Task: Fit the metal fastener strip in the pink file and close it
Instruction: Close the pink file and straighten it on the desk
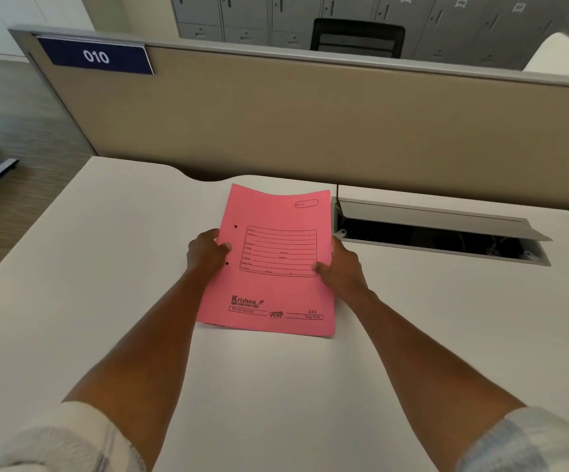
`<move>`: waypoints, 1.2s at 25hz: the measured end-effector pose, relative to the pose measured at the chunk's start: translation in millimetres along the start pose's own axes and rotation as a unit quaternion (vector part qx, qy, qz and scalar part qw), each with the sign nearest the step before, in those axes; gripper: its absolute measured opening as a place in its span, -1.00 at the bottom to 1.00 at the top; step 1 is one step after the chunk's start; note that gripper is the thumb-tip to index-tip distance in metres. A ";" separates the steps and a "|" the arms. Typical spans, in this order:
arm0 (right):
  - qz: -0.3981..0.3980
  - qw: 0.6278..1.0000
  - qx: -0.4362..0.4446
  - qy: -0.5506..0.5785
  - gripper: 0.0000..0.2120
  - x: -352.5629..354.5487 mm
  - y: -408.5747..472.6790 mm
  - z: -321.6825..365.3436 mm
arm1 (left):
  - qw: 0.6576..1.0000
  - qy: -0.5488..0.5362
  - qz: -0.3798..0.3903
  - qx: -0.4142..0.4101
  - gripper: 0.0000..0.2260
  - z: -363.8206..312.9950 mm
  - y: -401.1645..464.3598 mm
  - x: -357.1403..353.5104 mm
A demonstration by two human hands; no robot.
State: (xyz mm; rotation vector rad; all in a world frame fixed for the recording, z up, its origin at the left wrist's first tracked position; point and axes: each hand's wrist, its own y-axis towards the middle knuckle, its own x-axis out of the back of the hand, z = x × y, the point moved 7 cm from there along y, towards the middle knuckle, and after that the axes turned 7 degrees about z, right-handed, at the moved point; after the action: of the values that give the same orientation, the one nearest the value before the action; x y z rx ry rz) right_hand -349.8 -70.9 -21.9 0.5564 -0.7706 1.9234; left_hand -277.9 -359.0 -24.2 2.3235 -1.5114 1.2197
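The pink file (276, 294) is closed, its printed front cover facing up, with two punched holes near its left edge. It is tilted: its near edge rests on the white desk (106, 267) while its far end is lifted. My left hand (206, 252) grips the file's left edge, thumb on the cover beside the holes. My right hand (341, 264) grips the right edge, thumb on the cover. No metal fastener strip is visible.
An open cable tray (439, 233) with a raised grey lid is sunk into the desk just right of the file. A beige partition (310, 124) with a blue "010" sign (96, 56) bounds the desk's far edge. Floor lies beyond the left edge.
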 end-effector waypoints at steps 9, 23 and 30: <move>-0.038 0.990 -0.036 -0.130 -0.51 -1.6 -6.0 -4.5 | 0.994 0.111 -0.009 -0.011 -0.64 -6.3 -5.8 -5.6; -0.082 0.970 0.025 -0.227 -0.49 -16.6 -18.0 13.1 | 0.944 0.260 -0.034 -0.199 -0.53 -40.8 -39.0 -43.6; -0.028 0.967 0.031 -0.250 -0.36 -47.3 -20.6 -0.4 | 0.913 0.305 0.079 -0.260 -0.45 -53.9 -66.8 -118.4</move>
State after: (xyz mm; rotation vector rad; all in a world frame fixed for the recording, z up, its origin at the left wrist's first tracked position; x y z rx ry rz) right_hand -310.6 -92.4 -47.7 1.1151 -0.9977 1.7757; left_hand -275.4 -214.6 -46.7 1.3396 -1.5453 1.2186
